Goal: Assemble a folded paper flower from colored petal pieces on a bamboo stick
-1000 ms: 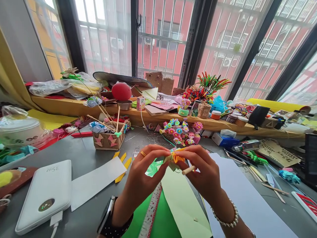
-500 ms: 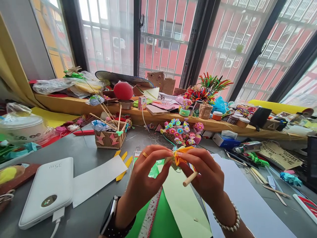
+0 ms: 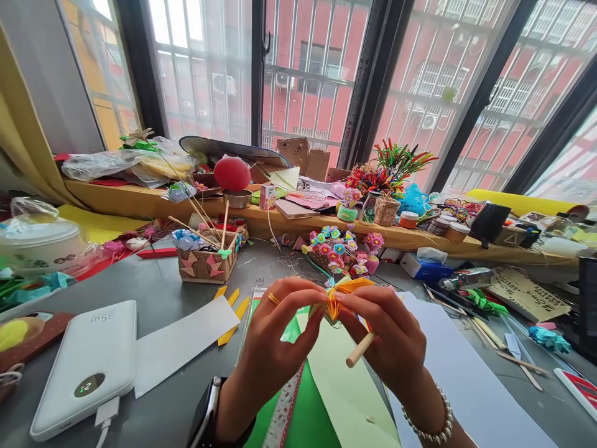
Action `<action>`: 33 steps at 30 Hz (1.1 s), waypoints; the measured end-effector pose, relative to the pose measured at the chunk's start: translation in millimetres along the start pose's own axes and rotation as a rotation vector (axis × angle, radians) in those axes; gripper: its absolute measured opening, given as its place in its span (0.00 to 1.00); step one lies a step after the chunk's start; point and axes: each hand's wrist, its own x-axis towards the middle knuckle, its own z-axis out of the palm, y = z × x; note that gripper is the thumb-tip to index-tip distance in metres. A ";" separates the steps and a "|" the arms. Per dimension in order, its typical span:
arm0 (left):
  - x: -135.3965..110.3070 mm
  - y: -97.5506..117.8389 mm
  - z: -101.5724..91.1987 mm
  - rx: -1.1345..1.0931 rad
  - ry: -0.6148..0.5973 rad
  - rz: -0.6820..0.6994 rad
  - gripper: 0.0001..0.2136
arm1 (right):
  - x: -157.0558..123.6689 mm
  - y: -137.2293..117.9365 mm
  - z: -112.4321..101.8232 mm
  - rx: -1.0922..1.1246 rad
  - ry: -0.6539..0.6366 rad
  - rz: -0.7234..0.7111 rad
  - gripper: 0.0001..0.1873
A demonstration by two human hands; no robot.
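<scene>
Between the fingertips of both hands is a folded yellow-orange paper piece [image 3: 333, 305], its pleats fanned, with a bit of light blue at its top. My left hand [image 3: 280, 330] pinches its left side with thumb and fingers. My right hand [image 3: 389, 326] grips the right side and also keeps a round wooden stick [image 3: 360, 350] tucked under its fingers, one end jutting toward me. Fingers hide much of the paper. Beneath the hands lie a pale green paper sheet [image 3: 347, 392], a green mat [image 3: 312, 414] and a patterned ruler [image 3: 285, 404].
A white power bank [image 3: 88, 361] and a white paper strip [image 3: 186, 342] lie left, near yellow paper strips [image 3: 236, 320]. A cardboard box [image 3: 208, 264] with sticks stands behind. Bright craft flowers [image 3: 336, 249] are beyond my hands; large white paper [image 3: 461, 386] lies right.
My hands stay nearly in place, still holding the folded paper. Its pleats face the view a little more, and the stick's near end has dropped slightly.
</scene>
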 end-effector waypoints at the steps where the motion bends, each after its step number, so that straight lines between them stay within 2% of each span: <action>1: -0.2 0.1 0.0 0.003 0.001 0.000 0.11 | -0.3 0.1 -0.1 -0.006 0.002 0.001 0.09; 13: -4.4 3.1 -4.5 -0.038 -0.008 0.015 0.14 | -3.0 -5.7 -1.8 -0.060 0.026 -0.012 0.09; 16: -6.8 7.8 -8.9 -0.043 -0.017 0.028 0.16 | -6.1 -6.2 -3.3 -0.048 -0.035 -0.008 0.11; 20: -7.0 15.1 -14.7 0.060 -0.063 0.097 0.18 | -8.0 -7.3 -7.4 -0.077 -0.135 -0.097 0.13; 25: -6.1 17.9 -15.4 0.091 -0.073 0.163 0.17 | -3.8 -10.2 -9.3 -0.087 -0.126 -0.144 0.10; 33: -2.7 22.3 -13.8 0.081 -0.086 0.188 0.16 | -2.2 -12.6 -7.9 0.026 -0.084 -0.026 0.10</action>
